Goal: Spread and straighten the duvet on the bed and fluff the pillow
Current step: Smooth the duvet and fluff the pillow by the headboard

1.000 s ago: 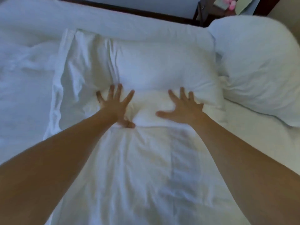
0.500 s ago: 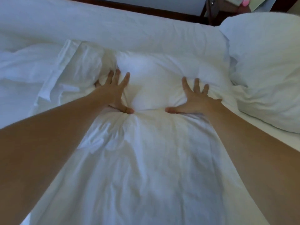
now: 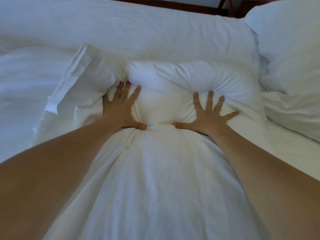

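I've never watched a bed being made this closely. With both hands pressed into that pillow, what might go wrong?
1. The left hand and right hand press flat into the pillow, which may flatten rather than fluff it.
2. The duvet bunches by the thumbs; pushing on could add creases.
3. The pillowcase flap may stay untucked.

Second pillow (image 3: 290, 49) cropped at right.

The bed (image 3: 294, 149) is all white, its sheet bare at the right edge. On it the duvet (image 3: 155, 179) runs from the near side toward a crumpled pillow (image 3: 173, 80) in the middle. A second pillow (image 3: 285, 49) lies far right, and rumpled bedding (image 3: 26, 84) lies at left.
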### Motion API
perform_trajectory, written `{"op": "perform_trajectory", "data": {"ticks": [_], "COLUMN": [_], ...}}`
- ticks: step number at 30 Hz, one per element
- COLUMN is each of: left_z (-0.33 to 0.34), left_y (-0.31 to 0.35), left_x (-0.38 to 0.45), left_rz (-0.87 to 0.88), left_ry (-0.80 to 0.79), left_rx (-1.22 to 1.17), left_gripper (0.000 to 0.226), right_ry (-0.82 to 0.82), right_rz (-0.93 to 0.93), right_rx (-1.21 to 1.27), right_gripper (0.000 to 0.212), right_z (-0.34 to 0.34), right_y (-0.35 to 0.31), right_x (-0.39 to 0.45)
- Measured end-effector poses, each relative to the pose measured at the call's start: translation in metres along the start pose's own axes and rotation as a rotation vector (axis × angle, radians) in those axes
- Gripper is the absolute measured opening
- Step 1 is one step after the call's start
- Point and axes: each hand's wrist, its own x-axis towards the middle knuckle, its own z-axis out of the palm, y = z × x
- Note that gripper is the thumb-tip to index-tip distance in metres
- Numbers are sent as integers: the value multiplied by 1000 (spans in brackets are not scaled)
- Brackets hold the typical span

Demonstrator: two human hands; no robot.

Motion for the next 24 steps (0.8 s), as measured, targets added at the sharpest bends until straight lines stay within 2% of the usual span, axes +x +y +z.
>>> {"op": "perform_trajectory", "data": {"ticks": [4,8,10,15,18,21,24], "left_z": [3,10,13,13,9,-3,-32], "left_y": [3,-10,-23,-67,-90,-80,-45], "left_x": [-13,-50,-75,-137,-180,-223,-260], "left_rz": [-40,-111,-157,-231,-251,-318,-275], "left_ry": [88,190,200,52,-57,-158,-155], "left_rx": [54,129,110,-42,-34,-154,-419], "left_gripper": [134,104,94,89,92,102,98], "right_ry": [75,87,104,141,30,17,132], "right_rz": [31,50,48,14,-34,-102,-229], "right_rx": [-8,-16,-21,33,112,184,104], "right_gripper": [137,131,122,92,88,89,82], "right_z": [8,12,19,53,63,75,104], "right_y": [-6,-15,-20,-58,-96,-128,-154], "right_x": [-8,-35,-57,-141,-192,-242,-289]}}
